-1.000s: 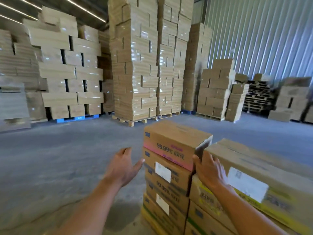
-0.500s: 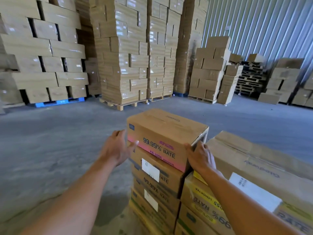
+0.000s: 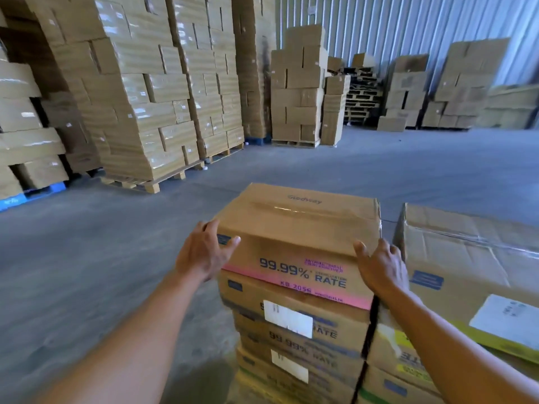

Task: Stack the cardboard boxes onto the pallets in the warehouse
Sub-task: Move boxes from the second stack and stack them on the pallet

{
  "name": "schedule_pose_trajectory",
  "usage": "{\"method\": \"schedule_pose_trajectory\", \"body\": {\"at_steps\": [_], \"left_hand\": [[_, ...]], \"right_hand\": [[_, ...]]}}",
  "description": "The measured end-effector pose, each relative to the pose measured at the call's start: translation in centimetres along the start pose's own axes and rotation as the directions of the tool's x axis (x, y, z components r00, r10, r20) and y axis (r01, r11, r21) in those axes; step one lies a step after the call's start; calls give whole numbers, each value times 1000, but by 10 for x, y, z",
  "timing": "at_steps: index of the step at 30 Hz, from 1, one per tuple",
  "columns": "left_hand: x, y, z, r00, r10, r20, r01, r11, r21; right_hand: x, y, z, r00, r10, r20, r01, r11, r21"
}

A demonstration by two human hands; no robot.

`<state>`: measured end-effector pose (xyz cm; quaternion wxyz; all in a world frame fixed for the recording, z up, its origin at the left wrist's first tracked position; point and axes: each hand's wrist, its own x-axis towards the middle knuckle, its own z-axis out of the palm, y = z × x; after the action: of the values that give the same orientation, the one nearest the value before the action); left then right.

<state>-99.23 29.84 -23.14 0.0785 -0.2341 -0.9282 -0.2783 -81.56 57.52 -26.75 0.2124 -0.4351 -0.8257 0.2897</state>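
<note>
The pink-banded carton (image 3: 297,246) lies on top of a column of like cartons (image 3: 291,330), at the left edge of the load, with a larger carton (image 3: 466,258) just beside its right end. It is bracketed by both hands. The left hand (image 3: 204,255) is spread over the near left corner, thumb on the printed face and fingers along the end. The right hand (image 3: 379,266) is laid at the near right corner with fairly straight fingers, their tips partly hidden in the narrow gap to the neighbour. Nothing is clenched; the carton is only pressed between the palms. Whether it is being seated or taken up cannot be told. Either way, equal pressure should be kept at both ends, the carton held level and squared to the one beneath, and the right fingers guarded against pinching in the gap.
</note>
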Motion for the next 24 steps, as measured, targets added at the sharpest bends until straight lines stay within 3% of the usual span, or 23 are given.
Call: {"method": "schedule_pose_trajectory", "body": {"at_steps": [11,15,18,21,24], "left_hand": [[104,-59,50,996,10,94,5,987,-159],[133,-78,73,984,-74,160,106,973,-206],[143,-90,83,970,-122,211,199,896,-397],[159,-101,90,937,-160,311,317,762,-564],[170,-110,98,883,-164,440,433,647,-627]], "right_hand": [[18,1,27,967,251,-49,-247,966,79],[23,3,41,942,333,-48,-307,909,282],[22,9,50,905,420,-61,-345,812,472],[24,14,57,881,472,41,-407,708,577],[28,17,62,864,487,132,-449,623,640]]}}
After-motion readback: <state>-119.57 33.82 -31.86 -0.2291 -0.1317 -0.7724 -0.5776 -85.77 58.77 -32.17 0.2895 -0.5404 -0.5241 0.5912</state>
